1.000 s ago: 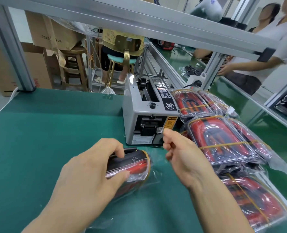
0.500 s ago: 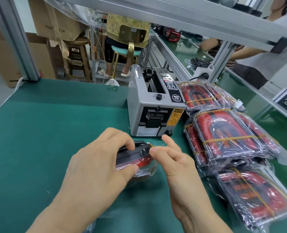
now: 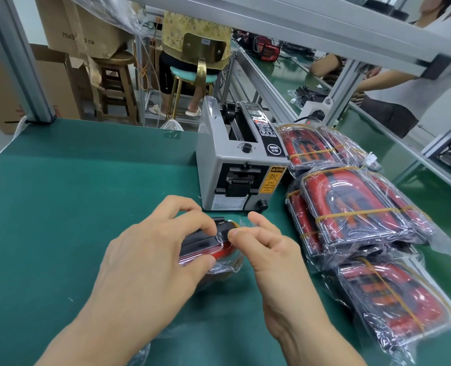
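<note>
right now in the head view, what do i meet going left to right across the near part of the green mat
left hand → bagged red-and-black pack → right hand → stack of rubber-banded bagged packs

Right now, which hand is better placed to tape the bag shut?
Probably the right hand: its fingertips pinch the plastic at the end of the bagged item, while the left hand grips and steadies it.

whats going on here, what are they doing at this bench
A person is sealing a bagged item, red and black in clear plastic, on the green bench. The left hand grips it from above. The right hand pinches what looks like clear tape against the bag's end. A grey tape dispenser stands just behind, and banded bundles of similar packs are piled to the right.
</note>
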`<state>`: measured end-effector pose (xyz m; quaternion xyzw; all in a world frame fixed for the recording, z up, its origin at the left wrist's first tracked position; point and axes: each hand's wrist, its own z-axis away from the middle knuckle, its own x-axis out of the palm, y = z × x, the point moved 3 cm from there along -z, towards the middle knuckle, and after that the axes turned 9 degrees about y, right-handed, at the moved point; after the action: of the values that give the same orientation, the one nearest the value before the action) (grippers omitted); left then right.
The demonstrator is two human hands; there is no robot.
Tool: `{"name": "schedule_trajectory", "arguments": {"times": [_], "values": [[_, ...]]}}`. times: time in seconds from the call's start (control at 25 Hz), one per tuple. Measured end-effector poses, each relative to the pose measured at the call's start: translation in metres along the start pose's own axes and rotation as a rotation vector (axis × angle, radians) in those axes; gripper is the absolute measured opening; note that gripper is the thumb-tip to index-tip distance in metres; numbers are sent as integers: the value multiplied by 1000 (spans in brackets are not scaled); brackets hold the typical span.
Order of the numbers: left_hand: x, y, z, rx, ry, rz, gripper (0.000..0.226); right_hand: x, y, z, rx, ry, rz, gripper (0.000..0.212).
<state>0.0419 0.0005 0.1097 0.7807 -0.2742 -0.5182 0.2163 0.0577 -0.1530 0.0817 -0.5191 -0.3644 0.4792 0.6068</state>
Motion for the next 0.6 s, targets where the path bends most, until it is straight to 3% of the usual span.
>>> {"name": "schedule_trajectory", "arguments": {"times": [0.6], "values": [[5,-3,1,56,-62,-34,33,4,10,0,-115,139,104,14]]}}
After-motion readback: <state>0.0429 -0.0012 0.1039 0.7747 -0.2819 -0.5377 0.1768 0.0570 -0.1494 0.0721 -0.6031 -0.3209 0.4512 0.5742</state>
